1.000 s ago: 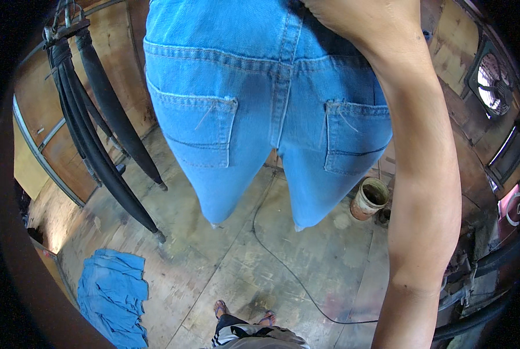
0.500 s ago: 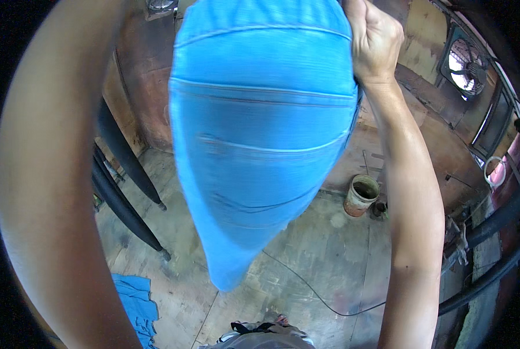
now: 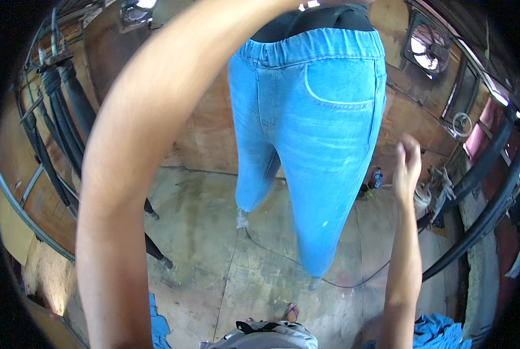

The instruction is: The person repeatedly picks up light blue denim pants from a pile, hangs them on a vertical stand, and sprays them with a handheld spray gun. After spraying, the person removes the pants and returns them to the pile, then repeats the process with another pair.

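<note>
Light blue elastic-waist jeans (image 3: 335,134) are fitted over a black leg-shaped form (image 3: 318,24) that hangs in front of me. The form's dark top shows above the waistband, and pale tips show below both trouser hems. My left arm reaches up across the picture to the top of the form. Of my left hand (image 3: 292,3) only a sliver shows at the upper edge; its fingers are hidden. To the right of the jeans, apart from them, my right hand (image 3: 409,166) is raised with thumb and fingers apart, holding nothing.
Black hanging forms (image 3: 62,116) stand at the left, and thick black tubes (image 3: 475,232) at the right. Blue cloth lies at lower left (image 3: 159,326) and a blue garment pile (image 3: 437,331) at lower right. A cable (image 3: 353,286) crosses the floor. A fan (image 3: 428,46) sits in the wall.
The jeans have turned from the back-pocket side to the front and now show both legs. My right hand has let go of the waist and dropped. The left arm has swung rightward across the top.
</note>
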A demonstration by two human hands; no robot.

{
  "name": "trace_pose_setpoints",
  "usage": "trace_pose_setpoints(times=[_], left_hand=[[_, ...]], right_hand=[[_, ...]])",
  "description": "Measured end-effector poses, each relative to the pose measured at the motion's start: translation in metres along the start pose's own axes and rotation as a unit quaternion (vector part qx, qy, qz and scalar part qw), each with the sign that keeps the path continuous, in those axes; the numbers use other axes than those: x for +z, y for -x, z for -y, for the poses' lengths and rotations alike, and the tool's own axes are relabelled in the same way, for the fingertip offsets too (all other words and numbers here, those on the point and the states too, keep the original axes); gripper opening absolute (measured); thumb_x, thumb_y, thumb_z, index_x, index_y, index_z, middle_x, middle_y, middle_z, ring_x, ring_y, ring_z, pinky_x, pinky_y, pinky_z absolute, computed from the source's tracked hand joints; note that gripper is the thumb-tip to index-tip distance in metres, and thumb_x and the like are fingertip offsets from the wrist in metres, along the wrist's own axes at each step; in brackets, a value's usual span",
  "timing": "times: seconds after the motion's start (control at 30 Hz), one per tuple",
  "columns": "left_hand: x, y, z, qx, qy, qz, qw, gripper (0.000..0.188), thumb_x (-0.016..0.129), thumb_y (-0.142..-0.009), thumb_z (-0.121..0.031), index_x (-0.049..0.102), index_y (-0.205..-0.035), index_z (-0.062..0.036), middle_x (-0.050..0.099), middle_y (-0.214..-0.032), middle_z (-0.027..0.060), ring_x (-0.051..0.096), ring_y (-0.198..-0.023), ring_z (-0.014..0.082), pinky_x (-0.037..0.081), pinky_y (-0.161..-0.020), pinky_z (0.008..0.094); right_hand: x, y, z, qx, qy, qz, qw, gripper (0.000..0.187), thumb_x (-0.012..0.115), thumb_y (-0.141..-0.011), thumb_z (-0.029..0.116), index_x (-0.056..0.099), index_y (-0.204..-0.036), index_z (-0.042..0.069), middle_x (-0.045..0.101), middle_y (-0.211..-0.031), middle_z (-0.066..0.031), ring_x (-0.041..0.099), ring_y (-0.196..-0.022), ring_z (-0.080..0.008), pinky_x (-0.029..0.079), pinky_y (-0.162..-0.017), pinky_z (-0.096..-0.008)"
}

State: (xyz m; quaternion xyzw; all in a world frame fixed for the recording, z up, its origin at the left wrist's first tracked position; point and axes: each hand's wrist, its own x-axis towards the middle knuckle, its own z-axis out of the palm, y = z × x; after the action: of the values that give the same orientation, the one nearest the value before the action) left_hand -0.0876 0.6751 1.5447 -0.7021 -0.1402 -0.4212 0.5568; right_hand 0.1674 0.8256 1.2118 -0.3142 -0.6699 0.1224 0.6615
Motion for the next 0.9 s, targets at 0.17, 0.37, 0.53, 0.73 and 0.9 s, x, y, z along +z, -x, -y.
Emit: trace_pose_setpoints(times=[0.17,0.37,0.53,0.73,0.9], left_hand=[[-0.028,0.099,-0.032,-0.181,-0.048,0.128,0.974,0.023,0.062,-0.087,-0.029,0.065,-0.088,-0.0058,0.066,-0.076,0.0165,0.067,-0.071,0.0354,0.053,-0.068,0.0446],[-0.028,0.100,-0.065,-0.180,-0.068,0.286,0.939,0.035,0.063,-0.093,-0.041,0.065,-0.081,-0.0089,0.066,-0.069,0.0144,0.067,-0.064,0.0349,0.053,-0.061,0.0445],[-0.018,0.079,-0.081,-0.219,-0.064,0.339,0.913,0.052,0.060,-0.091,-0.057,0.062,-0.074,-0.0078,0.065,-0.068,0.0199,0.067,-0.067,0.0397,0.054,-0.066,0.0476],[-0.008,0.062,-0.096,-0.218,-0.145,0.389,0.884,0.052,0.064,-0.088,-0.059,0.063,-0.078,-0.0081,0.066,-0.070,0.0197,0.067,-0.069,0.0405,0.054,-0.067,0.0489],[-0.003,0.060,-0.102,-0.207,-0.188,0.421,0.863,0.052,0.067,-0.085,-0.060,0.065,-0.084,-0.0081,0.066,-0.072,0.0203,0.067,-0.071,0.0410,0.053,-0.067,0.0486]], right_hand=[[-0.112,0.116,-0.067,0.164,0.073,-0.128,0.975,0.034,0.057,-0.098,0.005,0.054,-0.131,-0.001,0.062,-0.125,-0.0144,0.059,-0.118,-0.0242,0.045,-0.105,-0.0353],[-0.230,0.086,-0.142,0.151,0.367,-0.200,0.896,0.086,0.070,-0.092,0.042,0.033,-0.151,-0.007,0.039,-0.149,-0.0310,0.041,-0.138,-0.0405,0.030,-0.117,-0.0433],[-0.236,0.052,-0.177,0.208,0.153,-0.028,0.966,0.067,0.072,-0.093,0.027,0.046,-0.143,-0.008,0.061,-0.132,-0.0196,0.060,-0.115,-0.0230,0.044,-0.101,-0.0325],[-0.203,0.036,-0.178,0.113,0.154,0.035,0.981,0.019,0.068,-0.092,0.012,0.062,-0.104,-0.001,0.068,-0.090,-0.0061,0.058,-0.067,-0.0101,0.046,-0.061,-0.0269],[-0.190,0.028,-0.160,0.209,-0.173,0.093,0.958,0.035,0.061,-0.093,0.004,0.057,-0.128,0.001,0.070,-0.104,-0.0093,0.053,-0.053,-0.0104,0.043,-0.046,-0.0257]])
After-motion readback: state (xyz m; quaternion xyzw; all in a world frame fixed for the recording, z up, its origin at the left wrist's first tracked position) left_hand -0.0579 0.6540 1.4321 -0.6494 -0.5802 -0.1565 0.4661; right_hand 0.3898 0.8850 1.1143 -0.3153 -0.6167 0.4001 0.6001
